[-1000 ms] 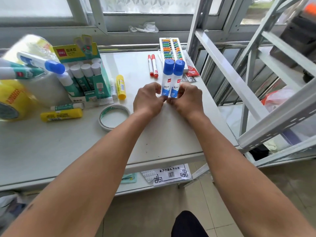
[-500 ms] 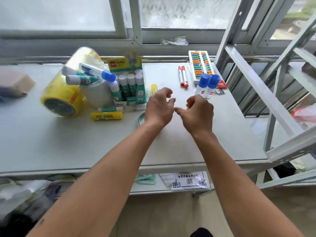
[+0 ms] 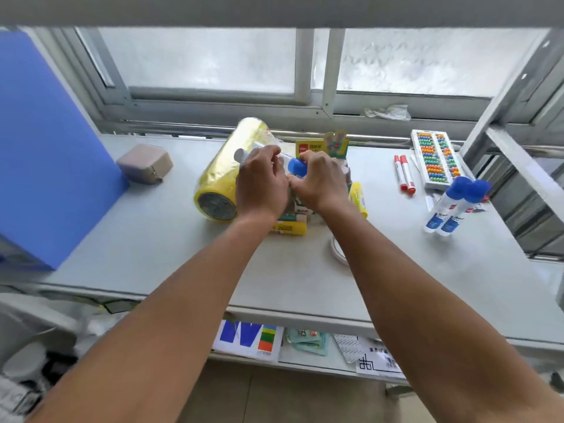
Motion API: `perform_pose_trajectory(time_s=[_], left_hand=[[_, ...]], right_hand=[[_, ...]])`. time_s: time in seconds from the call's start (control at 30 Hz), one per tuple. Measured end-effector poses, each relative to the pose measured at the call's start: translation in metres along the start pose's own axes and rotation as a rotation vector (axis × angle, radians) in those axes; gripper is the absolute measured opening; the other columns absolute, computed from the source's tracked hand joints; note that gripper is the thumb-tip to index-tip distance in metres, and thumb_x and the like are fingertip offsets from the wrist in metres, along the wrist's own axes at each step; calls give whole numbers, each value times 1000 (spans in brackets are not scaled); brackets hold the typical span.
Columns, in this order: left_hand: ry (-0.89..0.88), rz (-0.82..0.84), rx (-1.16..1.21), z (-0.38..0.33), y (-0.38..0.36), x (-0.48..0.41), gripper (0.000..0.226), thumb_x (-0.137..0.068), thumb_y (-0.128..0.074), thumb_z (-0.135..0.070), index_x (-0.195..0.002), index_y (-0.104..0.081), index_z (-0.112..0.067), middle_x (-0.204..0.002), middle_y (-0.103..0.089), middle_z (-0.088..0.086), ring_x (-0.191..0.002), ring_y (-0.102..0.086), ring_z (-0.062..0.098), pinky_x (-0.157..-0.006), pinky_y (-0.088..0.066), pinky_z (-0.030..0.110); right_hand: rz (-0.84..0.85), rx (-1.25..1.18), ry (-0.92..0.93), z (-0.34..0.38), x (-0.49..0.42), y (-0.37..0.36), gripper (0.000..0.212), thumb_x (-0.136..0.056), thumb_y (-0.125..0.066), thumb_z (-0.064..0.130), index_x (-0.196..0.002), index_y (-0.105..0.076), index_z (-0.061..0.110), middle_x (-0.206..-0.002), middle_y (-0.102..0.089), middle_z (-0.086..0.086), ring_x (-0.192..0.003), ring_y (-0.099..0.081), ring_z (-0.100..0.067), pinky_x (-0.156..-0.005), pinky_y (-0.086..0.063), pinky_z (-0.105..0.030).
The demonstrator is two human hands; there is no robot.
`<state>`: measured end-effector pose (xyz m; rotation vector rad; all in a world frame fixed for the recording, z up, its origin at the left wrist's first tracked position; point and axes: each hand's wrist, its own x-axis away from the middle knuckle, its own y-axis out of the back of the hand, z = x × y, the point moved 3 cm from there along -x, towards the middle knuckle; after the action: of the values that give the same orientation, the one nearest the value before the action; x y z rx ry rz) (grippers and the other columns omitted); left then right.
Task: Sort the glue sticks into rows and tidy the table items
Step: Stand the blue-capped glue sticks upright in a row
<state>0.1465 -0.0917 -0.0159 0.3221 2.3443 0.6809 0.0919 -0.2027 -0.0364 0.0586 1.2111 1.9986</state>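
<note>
Glue sticks: the two blue-capped glue bottles (image 3: 451, 207) have white bodies with blue labels and lie side by side, touching, at the 3 o'clock side of the desk (image 3: 152, 239), caps towards the window. A third blue-capped bottle (image 3: 296, 167) is at centre, its blue cap showing between the two hands. A yellow glue stick (image 3: 359, 199) lies at 3 o'clock of the right hand (image 3: 320, 181), and another yellow stick (image 3: 290, 228) lies at 6 o'clock of the left hand (image 3: 262, 184), partly hidden. The green-and-yellow glue box (image 3: 320, 147) stands behind the hands, its contents covered.

Hands: the left hand is curled around a white-ended tube (image 3: 241, 154); the right hand is pinched at the blue cap. Both are closed on items lying on top of the yellow tape roll (image 3: 219, 181); exact contact is blurred.

Change: half a second ago both hands were open and free just beside the blue-capped pair; they have since moved to 9 o'clock, onto the roll. The pair is left on the desk.

Count: three blue-capped bottles visible, two yellow sticks, two red markers (image 3: 404, 174), one abacus (image 3: 433, 158), one tape ring (image 3: 338, 250) partly under the right forearm, one beige pouch (image 3: 143, 163) at 10 o'clock.
</note>
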Motion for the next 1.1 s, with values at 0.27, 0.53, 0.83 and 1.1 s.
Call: perform_pose_trajectory(time_s=[0.27, 0.53, 0.83, 1.1], left_hand=[[-164, 137, -100, -6, -17, 2, 43, -91, -55, -12, -134, -54, -12, -133, -59, 6, -125, -46, 28, -102, -43, 41], [-119, 561, 404, -71, -81, 42, 25, -87, -69, -19, -111, -65, -13, -96, -72, 2, -89, -68, 17, -82, -57, 40], [72, 679, 501, -124, -153, 118, 22, -72, -84, -30, -90, -72, -26, -84, -70, 5, -75, -71, 24, -71, -60, 44], [15, 624, 388, -150, -183, 142, 32, -73, -84, -30, -99, -71, -16, -85, -69, 1, -72, -66, 16, -74, -57, 30]], right_hand=[[-174, -403, -40, -17, 15, 34, 26, -80, -77, 25, -103, -71, 15, -89, -69, 0, -77, -63, -22, -72, -51, -29], [-262, -816, -165, -77, 63, 98, 23, -83, -67, 23, -104, -70, 15, -94, -72, -4, -74, -66, -11, -67, -51, -22], [17, -608, -258, -191, 137, 127, 43, -78, -69, -7, -116, -70, 12, -107, -74, -4, -94, -72, -17, -82, -59, -32], [-206, -270, -307, -248, 149, 139, 31, -72, -82, 14, -102, -75, 17, -94, -76, -3, -80, -72, -15, -78, -59, -37]])
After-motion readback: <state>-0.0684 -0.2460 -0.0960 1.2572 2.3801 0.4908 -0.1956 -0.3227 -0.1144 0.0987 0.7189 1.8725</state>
